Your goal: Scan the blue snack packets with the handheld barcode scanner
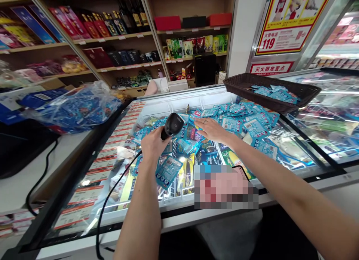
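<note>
My left hand (153, 146) is wrapped round the handle of a black barcode scanner (174, 124), whose head points up and to the right over the freezer. A black cable runs down from it past my forearm. My right hand (211, 128) reaches flat across the blue packets, fingers stretched out to the left, with a ring on one finger. Blue packets (255, 126) are heaped on the glass top right of that hand. A single blue packet (169, 171) lies nearer, below the scanner. Whether my right fingertips touch a packet is hard to tell.
A brown wicker basket (238, 89) with some blue packets stands at the back right. A clear bag (81, 107) of blue packets lies on the left counter. Price labels (95, 181) line the freezer's left side. Stocked shelves (112, 39) stand behind.
</note>
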{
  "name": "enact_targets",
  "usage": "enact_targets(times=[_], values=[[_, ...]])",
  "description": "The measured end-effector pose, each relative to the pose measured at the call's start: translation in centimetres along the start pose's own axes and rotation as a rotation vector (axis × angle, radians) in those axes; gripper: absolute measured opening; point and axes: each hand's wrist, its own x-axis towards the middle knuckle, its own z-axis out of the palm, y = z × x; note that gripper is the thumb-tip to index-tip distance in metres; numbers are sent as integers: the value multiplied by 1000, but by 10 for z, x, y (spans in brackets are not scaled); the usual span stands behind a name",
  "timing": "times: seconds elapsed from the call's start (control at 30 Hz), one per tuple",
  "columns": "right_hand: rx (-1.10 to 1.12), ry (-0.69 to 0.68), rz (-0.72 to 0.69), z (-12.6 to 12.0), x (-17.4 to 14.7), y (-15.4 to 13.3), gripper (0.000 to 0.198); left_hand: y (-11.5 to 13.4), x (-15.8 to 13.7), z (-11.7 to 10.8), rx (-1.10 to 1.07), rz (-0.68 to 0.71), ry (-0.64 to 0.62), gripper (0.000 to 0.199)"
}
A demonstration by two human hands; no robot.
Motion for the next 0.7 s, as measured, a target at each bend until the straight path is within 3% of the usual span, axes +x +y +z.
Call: enact_targets(times=[0.2, 0.37, 0.57, 0.7], values=[[87, -65, -24, 19, 34, -10, 54, 2, -1, 0, -16, 4, -6, 46], [29, -130, -55, 32, 40, -8, 47, 3, -1, -1, -16, 14, -4, 43], [-3, -70, -64, 22, 26, -5, 42, 5, -1, 2, -21, 15, -17, 44], [-69, 0, 56, 12, 18, -12, 42, 6, -2, 3, -29, 14, -33, 45]])
